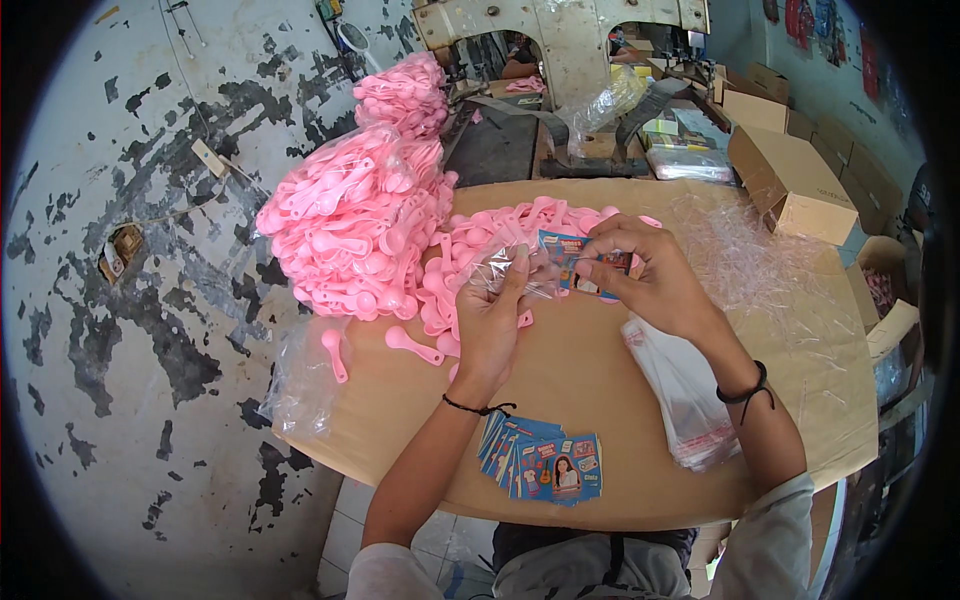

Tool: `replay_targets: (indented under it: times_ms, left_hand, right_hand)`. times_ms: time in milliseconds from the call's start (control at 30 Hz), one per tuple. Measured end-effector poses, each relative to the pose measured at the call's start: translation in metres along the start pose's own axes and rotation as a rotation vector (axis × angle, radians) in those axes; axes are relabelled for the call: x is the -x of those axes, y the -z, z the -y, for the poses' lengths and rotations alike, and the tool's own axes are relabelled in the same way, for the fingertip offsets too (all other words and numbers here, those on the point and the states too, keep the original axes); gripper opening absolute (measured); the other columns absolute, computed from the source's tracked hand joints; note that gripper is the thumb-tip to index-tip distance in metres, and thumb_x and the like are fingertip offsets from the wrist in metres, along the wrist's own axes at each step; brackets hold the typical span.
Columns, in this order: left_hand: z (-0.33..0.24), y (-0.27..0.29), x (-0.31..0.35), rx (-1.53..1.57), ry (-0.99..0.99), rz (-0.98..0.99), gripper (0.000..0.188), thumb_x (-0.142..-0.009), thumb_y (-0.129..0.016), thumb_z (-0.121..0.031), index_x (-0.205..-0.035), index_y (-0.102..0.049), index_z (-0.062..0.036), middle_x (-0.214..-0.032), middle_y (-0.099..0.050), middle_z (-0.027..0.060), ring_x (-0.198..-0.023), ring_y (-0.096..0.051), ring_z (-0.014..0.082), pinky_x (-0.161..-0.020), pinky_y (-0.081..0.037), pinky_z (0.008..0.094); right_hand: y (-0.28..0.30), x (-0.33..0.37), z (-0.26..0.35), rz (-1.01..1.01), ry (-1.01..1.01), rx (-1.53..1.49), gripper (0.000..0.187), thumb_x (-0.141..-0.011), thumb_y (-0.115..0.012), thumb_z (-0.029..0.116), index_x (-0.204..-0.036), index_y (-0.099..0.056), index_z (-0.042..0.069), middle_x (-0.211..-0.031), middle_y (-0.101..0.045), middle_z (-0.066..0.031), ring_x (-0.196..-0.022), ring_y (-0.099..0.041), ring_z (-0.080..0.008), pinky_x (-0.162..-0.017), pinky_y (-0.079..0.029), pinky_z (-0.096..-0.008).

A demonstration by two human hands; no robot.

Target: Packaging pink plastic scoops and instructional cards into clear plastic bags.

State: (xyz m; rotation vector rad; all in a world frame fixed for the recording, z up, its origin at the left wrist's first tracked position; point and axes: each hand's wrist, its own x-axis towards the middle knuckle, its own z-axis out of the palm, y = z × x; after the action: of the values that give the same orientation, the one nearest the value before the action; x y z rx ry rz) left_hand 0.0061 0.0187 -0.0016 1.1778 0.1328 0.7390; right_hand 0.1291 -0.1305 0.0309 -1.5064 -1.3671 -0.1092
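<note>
We're pinching a crumpled clear bag [530,272] in our left hand [490,318], 11 o'clock from worktop [590,375] center. Right hand [650,278] is gripping a blue card [563,245] just beside it at 12 (we're not seeing whether they're touching). Loose pink spoons [500,222] are lying beyond at 11, bagged spoons [350,220] at 10. Clear sleeves [675,395] are sitting at 4, stacked cards [535,470] near 6.

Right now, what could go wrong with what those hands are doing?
The blue card in the right hand could catch or bend against the clear bag in the left hand. The fanned blue cards lie near the table's front edge, so the left forearm might brush some off.
</note>
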Motion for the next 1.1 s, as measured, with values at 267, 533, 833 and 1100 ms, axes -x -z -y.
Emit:
replay_targets:
  times_ms: [267,533,833,1100]
  left_hand:
    - [-0.007,0.009,-0.004,-0.075,0.0,0.051,0.032,-0.097,-0.057,-0.02,-0.119,-0.057,0.0024,-0.108,-0.065,0.0135,-0.094,-0.068,0.0218,-0.082,-0.058,0.0308]
    - [-0.003,0.021,-0.013,0.059,-0.01,-0.041,0.03,-0.097,-0.057,-0.019,-0.121,-0.056,-0.0004,-0.113,-0.062,0.0095,-0.105,-0.063,0.02,-0.089,-0.056,0.0306]
    - [-0.006,0.017,-0.011,0.123,-0.04,-0.102,0.035,-0.097,-0.058,-0.025,-0.121,-0.057,0.0009,-0.107,-0.064,0.0075,-0.099,-0.064,0.0154,-0.082,-0.055,0.0271]
    - [-0.002,0.016,-0.009,0.113,-0.069,-0.083,0.034,-0.098,-0.057,-0.023,-0.121,-0.056,0.0013,-0.111,-0.062,0.009,-0.099,-0.064,0.0163,-0.086,-0.055,0.028]
  right_hand:
    - [0.015,-0.005,0.005,0.045,-0.25,-0.058,0.014,-0.087,-0.069,0.012,-0.095,-0.069,0.001,-0.082,-0.063,-0.0043,-0.067,-0.052,-0.0092,-0.062,-0.043,-0.0252]
    - [0.02,0.003,-0.044,-0.003,-0.326,-0.028,0.024,-0.091,-0.063,0.006,-0.114,-0.061,-0.001,-0.089,-0.066,-0.0052,-0.076,-0.058,-0.0064,-0.066,-0.048,-0.0258]
    - [0.001,0.002,-0.027,0.105,-0.344,-0.325,0.016,-0.095,-0.058,0.005,-0.109,-0.059,-0.001,-0.103,-0.063,-0.0034,-0.091,-0.058,-0.0057,-0.078,-0.052,-0.0232]
    - [-0.011,0.003,-0.01,-0.009,-0.384,-0.395,0.022,-0.094,-0.06,0.011,-0.114,-0.056,0.0,-0.094,-0.069,-0.0059,-0.066,-0.063,-0.0073,-0.047,-0.051,-0.0216]
